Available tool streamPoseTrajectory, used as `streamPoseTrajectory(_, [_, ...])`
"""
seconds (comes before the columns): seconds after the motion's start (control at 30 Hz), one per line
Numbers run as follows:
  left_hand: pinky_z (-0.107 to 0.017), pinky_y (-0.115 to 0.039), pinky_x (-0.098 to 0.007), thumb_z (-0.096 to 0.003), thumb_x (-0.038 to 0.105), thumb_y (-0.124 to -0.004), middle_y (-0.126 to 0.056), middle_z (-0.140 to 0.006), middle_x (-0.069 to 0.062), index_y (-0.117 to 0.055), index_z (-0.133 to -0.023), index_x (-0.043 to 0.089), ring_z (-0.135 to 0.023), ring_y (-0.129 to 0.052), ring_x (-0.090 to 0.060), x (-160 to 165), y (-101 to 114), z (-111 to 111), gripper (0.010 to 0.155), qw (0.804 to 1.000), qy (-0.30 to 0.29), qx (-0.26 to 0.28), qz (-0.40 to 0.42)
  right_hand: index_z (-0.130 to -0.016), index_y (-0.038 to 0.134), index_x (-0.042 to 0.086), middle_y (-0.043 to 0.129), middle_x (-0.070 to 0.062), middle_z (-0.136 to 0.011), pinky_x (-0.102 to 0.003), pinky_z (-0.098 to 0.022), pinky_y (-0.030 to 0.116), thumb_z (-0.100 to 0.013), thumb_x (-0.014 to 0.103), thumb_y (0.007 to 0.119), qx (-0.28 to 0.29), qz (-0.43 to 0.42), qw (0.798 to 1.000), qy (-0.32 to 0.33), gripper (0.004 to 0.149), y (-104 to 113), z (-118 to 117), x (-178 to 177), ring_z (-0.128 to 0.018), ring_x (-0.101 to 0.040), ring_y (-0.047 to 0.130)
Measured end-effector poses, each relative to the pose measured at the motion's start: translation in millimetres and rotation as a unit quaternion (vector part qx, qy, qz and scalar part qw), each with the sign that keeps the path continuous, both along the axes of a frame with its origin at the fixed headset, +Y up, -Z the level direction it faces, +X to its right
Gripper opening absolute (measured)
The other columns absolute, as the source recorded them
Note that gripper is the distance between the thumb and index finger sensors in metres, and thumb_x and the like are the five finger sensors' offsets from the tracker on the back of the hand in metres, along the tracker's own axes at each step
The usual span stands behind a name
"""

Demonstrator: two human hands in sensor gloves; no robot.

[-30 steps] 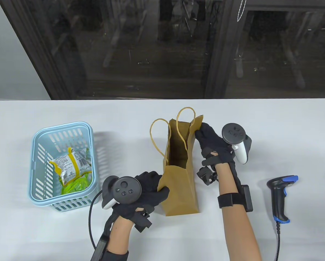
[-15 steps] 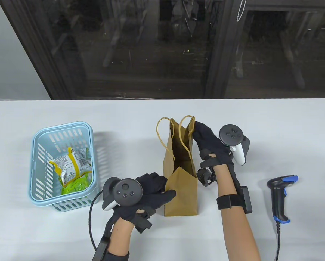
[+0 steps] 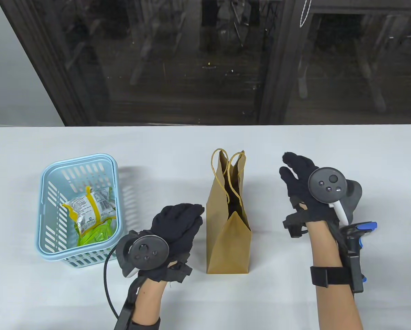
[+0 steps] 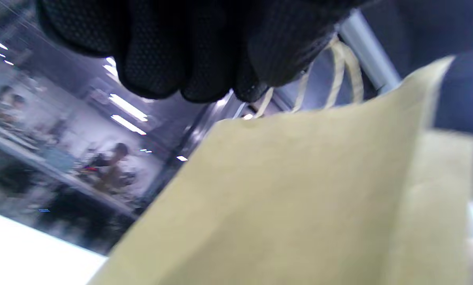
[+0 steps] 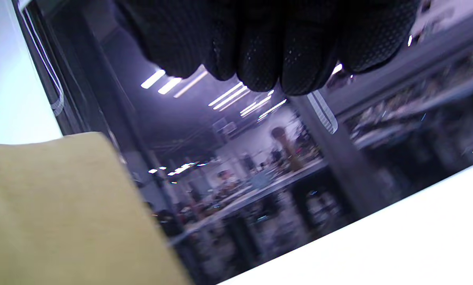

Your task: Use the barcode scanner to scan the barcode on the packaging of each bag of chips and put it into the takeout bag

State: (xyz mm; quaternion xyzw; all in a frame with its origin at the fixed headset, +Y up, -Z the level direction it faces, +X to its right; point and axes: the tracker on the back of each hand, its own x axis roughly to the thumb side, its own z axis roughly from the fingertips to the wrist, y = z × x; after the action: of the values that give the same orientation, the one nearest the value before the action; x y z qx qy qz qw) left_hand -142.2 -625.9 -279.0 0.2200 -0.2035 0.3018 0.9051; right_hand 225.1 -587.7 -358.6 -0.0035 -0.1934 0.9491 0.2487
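A plain brown takeout bag (image 3: pixel 228 237), a pale blue slotted basket (image 3: pixel 54 192) at nine o'clock holding yellow-and-green chip bags (image 3: pixel 92 213), black gloves (image 3: pixel 177 220), white table (image 3: pixel 205 144).

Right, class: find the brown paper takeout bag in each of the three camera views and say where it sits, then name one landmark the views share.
Table view: the takeout bag stands upright at the centre of the table, between the two hands.
Left wrist view: it fills the lower right, with its handles below the fingertips.
Right wrist view: only one side shows, at lower left.
Shared landmark: the dark window beyond the white table.
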Motion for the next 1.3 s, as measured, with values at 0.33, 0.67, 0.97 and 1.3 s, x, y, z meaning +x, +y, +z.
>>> streamPoseTrajectory(0.33, [-0.066,-0.032,-0.076,-0.0482,0.040,-0.088,-0.046,-0.117,-0.023,-0.053,-0.112,0.011,-0.104,-0.037,-0.057,12.0,-44.7,-37.2,0.078,0.990,0.064,-0.106,-0.073,-0.095,0.071,0.015,0.079,-0.012,-0.089,-0.051,-0.052,0.077,-0.049,0.059,0.081,-0.127,0.167,0.961,-0.182,0.065,-39.6,35.3,75.9,-0.070,-0.034,0.087])
streamPoseTrajectory(0.67, [-0.067,-0.025,-0.071,-0.0476,0.043,-0.088,-0.033,-0.117,-0.025,-0.043,-0.113,0.008,-0.103,-0.022,-0.054,10.1,-71.2,-51.9,0.087,0.976,0.084,-0.172,-0.103,-0.104,0.051,-0.010,0.054,-0.039,-0.101,-0.054,-0.050,0.080,-0.048,0.066,0.073,-0.238,0.175,0.911,-0.287,0.097,-125.7,59.7,127.3,-0.076,-0.049,0.085])
streamPoseTrajectory(0.97, [-0.066,-0.023,-0.070,-0.0473,0.046,-0.088,-0.028,-0.117,-0.025,-0.038,-0.113,0.009,-0.103,-0.018,-0.053,13.6,-75.8,-51.8,0.090,0.973,0.088,-0.178,-0.122,-0.102,0.056,-0.012,0.058,-0.041,-0.099,-0.054,-0.050,0.081,-0.048,0.067,0.072,-0.324,0.122,0.907,-0.241,0.097,-160.4,54.4,127.7,-0.075,-0.048,0.088])
streamPoseTrajectory(1.3, [-0.066,-0.022,-0.070,-0.0472,0.046,-0.088,-0.029,-0.117,-0.025,-0.039,-0.113,0.009,-0.102,-0.017,-0.053,11.4,-76.2,-50.6,0.090,0.973,0.091,-0.180,-0.113,-0.097,0.068,-0.003,0.075,-0.032,-0.090,-0.044,-0.045,0.089,-0.050,0.052,0.086,-0.256,0.087,0.940,-0.209,0.074,-158.6,39.3,105.8,-0.065,-0.032,0.097])
